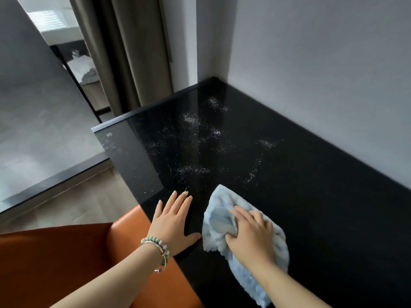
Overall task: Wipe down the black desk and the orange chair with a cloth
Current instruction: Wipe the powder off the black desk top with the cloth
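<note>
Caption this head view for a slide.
Right hand grips a pale blue fluffy cloth on the speckled black desk; left hand rests flat alongside, by an orange chair.

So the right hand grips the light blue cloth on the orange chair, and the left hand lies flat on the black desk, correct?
Not quite. The head view shows the right hand gripping the cloth on the black desk, not on the orange chair. The left hand does lie flat on the desk.

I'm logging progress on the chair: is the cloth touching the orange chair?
Apart. The head view shows the cloth on the black desk under the right hand, with the left hand between it and the orange chair.
</note>
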Motion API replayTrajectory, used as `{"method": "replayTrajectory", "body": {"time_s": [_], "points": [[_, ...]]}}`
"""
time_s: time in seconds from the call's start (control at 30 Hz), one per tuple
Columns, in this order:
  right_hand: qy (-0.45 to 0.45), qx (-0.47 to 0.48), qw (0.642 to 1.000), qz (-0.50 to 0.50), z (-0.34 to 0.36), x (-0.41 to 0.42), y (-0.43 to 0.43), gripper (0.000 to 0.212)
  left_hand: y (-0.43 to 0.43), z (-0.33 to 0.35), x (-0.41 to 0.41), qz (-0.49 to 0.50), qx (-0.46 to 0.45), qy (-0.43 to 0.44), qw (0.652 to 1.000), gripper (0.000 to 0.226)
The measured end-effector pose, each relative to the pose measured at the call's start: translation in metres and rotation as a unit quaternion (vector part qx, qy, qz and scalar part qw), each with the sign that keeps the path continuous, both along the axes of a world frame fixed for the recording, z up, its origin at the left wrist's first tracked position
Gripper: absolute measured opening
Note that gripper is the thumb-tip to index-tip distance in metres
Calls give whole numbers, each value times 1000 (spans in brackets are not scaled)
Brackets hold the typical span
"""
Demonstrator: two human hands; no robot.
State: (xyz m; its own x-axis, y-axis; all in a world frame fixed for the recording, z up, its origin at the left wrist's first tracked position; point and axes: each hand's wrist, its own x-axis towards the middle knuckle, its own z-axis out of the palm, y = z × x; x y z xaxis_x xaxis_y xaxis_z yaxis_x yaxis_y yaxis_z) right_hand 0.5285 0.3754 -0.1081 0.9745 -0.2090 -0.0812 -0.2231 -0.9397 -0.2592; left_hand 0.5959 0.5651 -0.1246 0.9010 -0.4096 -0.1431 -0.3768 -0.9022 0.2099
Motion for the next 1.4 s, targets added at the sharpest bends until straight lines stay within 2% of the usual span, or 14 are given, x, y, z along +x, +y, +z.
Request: {"method": "replayTrajectory", "body": {"time_s": [0.1, 0.2, 0.3, 0.47, 0.53, 0.63, 0.7, 0.77, 0.93, 1.03, 1.1, 1.17, 1.27, 1.4], "points": [[-20, -36, 995, -95, 4, 0, -35, 56, 13, 4, -1, 23, -14, -6, 1000, 92], [18, -75, 982, -174, 4, -7, -55, 56, 29, 7, -1, 59, -4, -7, 998, 89], [26, -100, 988, -115, 3, -10, -21, 54, 40, 7, -4, 94, 6, 13, 995, 90], [-47, -6, 993, 106, 2, -12, 37, 50, 51, 2, -10, 118, 4, 19, 993, 85], [-74, -15, 994, 74, 1, -3, 21, 53, 54, 1, -12, 121, -1, 20, 992, 84], [-11, -51, 997, -50, 6, 5, -5, 54, 62, 0, -14, 122, -5, 19, 992, 82], [-5, -67, 996, -59, 1, 5, 2, 53, 66, -1, -16, 125, -4, 25, 992, 81], [1, -56, 998, -11, 5, 2, 30, 52, 69, -2, -17, 131, -4, 32, 991, 80], [-61, 29, 983, 169, 8, 1, 75, 50, 75, 1, -12, 135, -7, 40, 990, 73], [-77, 30, 994, 72, 6, 19, 54, 48, 80, 4, -7, 141, -16, 39, 989, 67], [-32, -32, 999, -1, 8, 28, 38, 51, 85, 4, -6, 145, -14, 46, 988, 65], [-6, -41, 999, -18, 5, 28, 44, 53, 90, 3, -5, 150, -11, 53, 987, 63], [-39, -16, 996, 78, 10, 16, 88, 51, 96, 0, -4, 165, -16, 51, 985, 61], [-87, 66, 965, 237, 16, 18, 118, 35, 102, 1, -1, 179, -27, 57, 982, 58]]}}
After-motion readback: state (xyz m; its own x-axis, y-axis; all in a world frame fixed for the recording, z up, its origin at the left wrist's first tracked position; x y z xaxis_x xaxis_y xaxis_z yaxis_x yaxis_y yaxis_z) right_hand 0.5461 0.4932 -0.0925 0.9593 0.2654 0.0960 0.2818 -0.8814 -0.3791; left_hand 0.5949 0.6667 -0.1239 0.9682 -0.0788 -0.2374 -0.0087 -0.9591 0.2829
